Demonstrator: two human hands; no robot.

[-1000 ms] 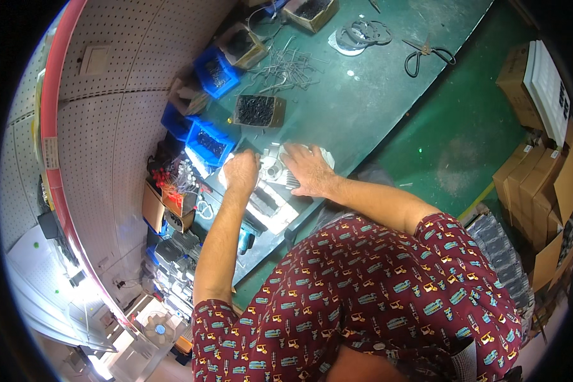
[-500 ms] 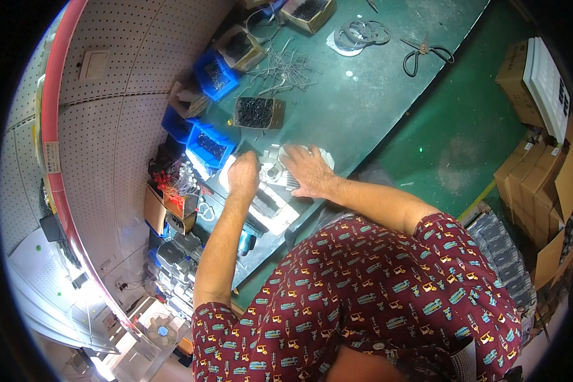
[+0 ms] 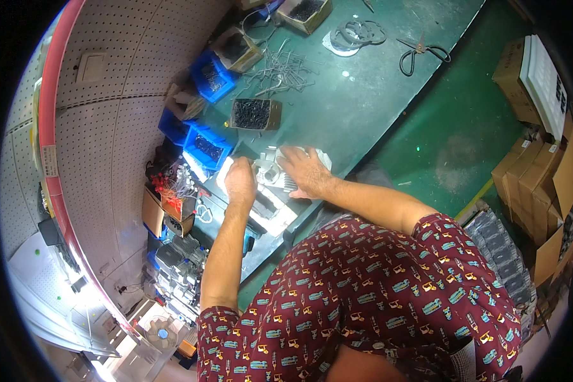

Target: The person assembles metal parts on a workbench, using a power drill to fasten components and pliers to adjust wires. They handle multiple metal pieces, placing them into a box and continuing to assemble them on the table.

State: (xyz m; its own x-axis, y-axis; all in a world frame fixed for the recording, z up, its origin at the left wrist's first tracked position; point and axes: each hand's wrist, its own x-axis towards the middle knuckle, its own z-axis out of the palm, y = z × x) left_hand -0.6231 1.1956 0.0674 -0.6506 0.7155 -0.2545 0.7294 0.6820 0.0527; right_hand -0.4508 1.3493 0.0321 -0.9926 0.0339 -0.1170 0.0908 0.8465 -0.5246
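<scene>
At the bench's near edge, my right hand [image 3: 305, 170] lies over a pale metal part with cooling fins [image 3: 289, 183], its fingers spread across the top and the thumb at the near side. A round hub [image 3: 268, 173] of pale metal shows between my two hands. My left hand [image 3: 240, 183] is closed in a fist at the left of the hub; whatever it holds is hidden by the fingers. Below both hands lies a white block-like frame [image 3: 272, 213] with a dark recess. A teal tool [image 3: 248, 243] shows partly beside my left forearm.
Blue bins [image 3: 207, 148] and an open box of dark screws [image 3: 256, 114] line the bench's left side. Farther off are loose metal rods [image 3: 279, 69], dark rings [image 3: 359, 34] and black-handled scissors [image 3: 423, 51]. Cartons [image 3: 531, 181] stand on the floor at right.
My left fist has shifted slightly nearer to me, and its forearm has swung a little to the right. My right hand stays on the finned part. The view has moved slightly.
</scene>
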